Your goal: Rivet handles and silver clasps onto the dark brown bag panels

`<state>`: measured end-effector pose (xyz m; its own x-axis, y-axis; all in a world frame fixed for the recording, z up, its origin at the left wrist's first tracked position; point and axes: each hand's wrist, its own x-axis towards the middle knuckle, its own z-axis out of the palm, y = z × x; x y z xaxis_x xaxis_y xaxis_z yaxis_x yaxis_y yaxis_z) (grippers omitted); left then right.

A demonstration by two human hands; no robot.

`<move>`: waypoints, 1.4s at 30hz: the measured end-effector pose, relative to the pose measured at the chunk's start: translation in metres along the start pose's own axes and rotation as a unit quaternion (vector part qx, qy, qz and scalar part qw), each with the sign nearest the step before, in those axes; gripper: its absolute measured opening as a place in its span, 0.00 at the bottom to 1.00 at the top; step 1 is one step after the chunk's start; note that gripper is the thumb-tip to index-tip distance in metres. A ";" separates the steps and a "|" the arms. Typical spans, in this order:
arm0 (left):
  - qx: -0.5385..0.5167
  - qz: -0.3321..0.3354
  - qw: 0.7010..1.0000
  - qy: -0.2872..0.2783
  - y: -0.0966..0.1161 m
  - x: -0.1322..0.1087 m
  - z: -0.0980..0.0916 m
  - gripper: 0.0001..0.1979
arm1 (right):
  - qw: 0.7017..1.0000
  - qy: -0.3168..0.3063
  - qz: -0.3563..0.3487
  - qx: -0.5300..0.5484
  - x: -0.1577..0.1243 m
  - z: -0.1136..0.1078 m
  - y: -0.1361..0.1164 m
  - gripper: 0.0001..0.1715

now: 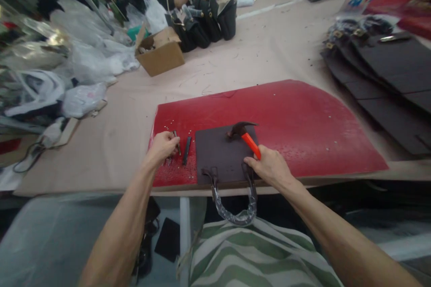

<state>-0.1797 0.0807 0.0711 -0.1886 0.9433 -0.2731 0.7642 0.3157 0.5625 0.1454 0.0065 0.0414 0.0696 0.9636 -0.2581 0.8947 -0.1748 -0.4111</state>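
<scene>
A dark bag panel (215, 148) lies at the near edge of a red mat (303, 130), its handle (235, 220) looping past the front edge of the table (269, 49); mostly open mat spreads beyond and to the right. The person's right hand (272, 167) grips a claw hammer (251, 144), head over the panel, while the left hand (164, 146) pinches a slim metal rod (178, 148) beside a black bar (186, 150). Fingers mask part of the rod; whether the hammer touches the panel is unclear. Stacked dark pieces (380, 85) run off-frame at right. The panel looks smooth and flat, the handle plastic-wrapped, the hammer's grip orange.
</scene>
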 end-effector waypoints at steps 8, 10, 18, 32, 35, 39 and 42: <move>-0.410 0.133 0.900 -0.071 0.038 -0.082 0.088 0.14 | 1.000 0.006 0.006 -0.002 -0.001 0.001 0.000 0.16; -0.383 0.170 0.906 -0.065 0.040 -0.086 0.103 0.10 | 1.000 0.007 0.007 -0.003 -0.001 0.002 0.000 0.17; -0.365 0.194 0.908 -0.069 0.030 -0.087 0.116 0.06 | 1.000 0.021 0.001 0.001 -0.002 0.004 0.002 0.17; -0.272 0.256 0.926 -0.055 0.029 -0.088 0.117 0.04 | 1.000 0.011 0.000 0.001 -0.002 0.003 0.003 0.18; -0.181 0.344 0.921 -0.013 0.025 -0.092 0.121 0.06 | 1.000 0.015 -0.002 0.012 -0.001 0.005 0.004 0.17; -0.125 0.393 0.911 0.028 0.020 -0.096 0.129 0.08 | 0.996 0.010 -0.025 0.087 0.003 0.001 0.008 0.16; -0.123 0.396 0.909 0.033 0.019 -0.097 0.131 0.09 | 0.987 -0.014 -0.051 0.153 -0.006 -0.022 0.007 0.21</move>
<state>-0.0655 -0.0186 0.0060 0.3185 0.8861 0.3368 0.5174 -0.4602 0.7215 0.1607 0.0039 0.0593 -0.0297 0.9743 -0.2233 0.7211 -0.1338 -0.6798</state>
